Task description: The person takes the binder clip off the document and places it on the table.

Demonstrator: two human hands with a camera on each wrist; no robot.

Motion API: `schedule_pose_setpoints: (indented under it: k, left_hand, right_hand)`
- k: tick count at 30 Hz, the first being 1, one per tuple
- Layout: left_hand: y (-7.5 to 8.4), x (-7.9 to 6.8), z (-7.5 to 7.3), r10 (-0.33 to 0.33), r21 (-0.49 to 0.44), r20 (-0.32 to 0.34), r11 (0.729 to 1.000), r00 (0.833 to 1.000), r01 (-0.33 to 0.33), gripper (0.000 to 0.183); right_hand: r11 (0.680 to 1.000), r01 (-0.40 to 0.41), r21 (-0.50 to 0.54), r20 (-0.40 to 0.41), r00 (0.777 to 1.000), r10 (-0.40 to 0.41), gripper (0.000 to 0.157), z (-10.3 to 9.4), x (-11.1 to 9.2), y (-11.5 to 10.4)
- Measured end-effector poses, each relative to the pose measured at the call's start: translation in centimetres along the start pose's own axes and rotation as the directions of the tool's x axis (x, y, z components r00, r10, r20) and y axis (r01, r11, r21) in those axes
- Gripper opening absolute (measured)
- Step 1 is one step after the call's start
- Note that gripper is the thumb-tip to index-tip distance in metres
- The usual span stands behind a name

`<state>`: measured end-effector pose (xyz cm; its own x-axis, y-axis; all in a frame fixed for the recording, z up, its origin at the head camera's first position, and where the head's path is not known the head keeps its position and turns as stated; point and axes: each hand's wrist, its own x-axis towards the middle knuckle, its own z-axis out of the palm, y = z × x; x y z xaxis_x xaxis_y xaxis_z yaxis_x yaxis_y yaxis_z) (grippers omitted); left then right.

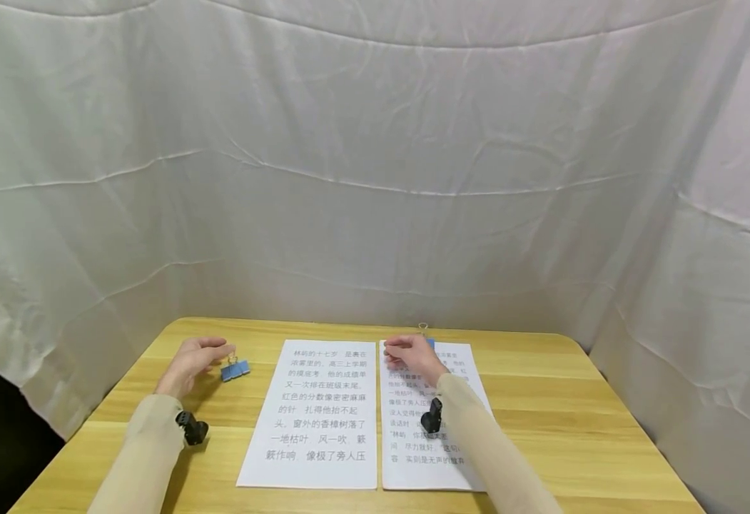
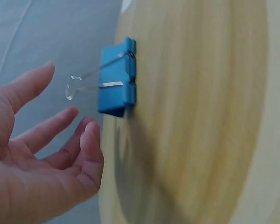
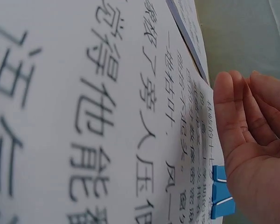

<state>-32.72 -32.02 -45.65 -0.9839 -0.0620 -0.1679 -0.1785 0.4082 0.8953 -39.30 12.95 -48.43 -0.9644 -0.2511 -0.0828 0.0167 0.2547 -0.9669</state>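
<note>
The person's left hand [image 1: 190, 365], toward ten o'clock on the table, is relaxed and released: thumb and fingers loosely bent, spread apart, grasping nothing. The right hand [image 1: 414, 357], near one o'clock, is also free of any grip, its fingers bent closer together with the tips near the thumb. It is over the upper part of the right printed paper [image 1: 407, 435]; from here I cannot tell whether it brushes the page.

On that paper's far edge sits the right blue clip [image 3: 219, 192], partly hidden by the right hand and just beside it at two o'clock, a wire loop pointing away from the page. The left blue clip [image 1: 235, 370] rests on bare wood between three and four o'clock from the left hand, very near; its wire handle points toward the gap between thumb and fingers.

The left printed paper [image 1: 323, 428] lies beside the other on the yellow wooden table [image 1: 541, 407]. A pale curtain [image 1: 375, 178] hangs at twelve o'clock.
</note>
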Motion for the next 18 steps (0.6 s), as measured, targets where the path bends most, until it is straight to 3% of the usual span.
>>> schedule_pose_setpoints:
  k: [6,13,18]
  left_hand:
    - [1.1,-0.2,0.8,0.043,-0.073,-0.057,0.996,0.997,-0.047,0.066]
    - [1.7,0.1,1.9,0.033,-0.144,-0.184,0.988,0.982,-0.060,0.058]
    - [2.7,0.4,2.8,0.066,-0.126,-0.237,0.987,0.969,-0.098,0.052]
  right_hand:
    - [1.000,0.008,0.017,0.003,1.000,-0.008,0.035,-1.4,-0.8,-0.1]
    - [1.000,-0.004,0.010,-0.010,1.000,0.004,0.037,-3.3,-1.6,0.5]
    - [1.000,-0.007,0.020,-0.026,1.000,0.007,0.038,-4.8,-2.0,0.6]
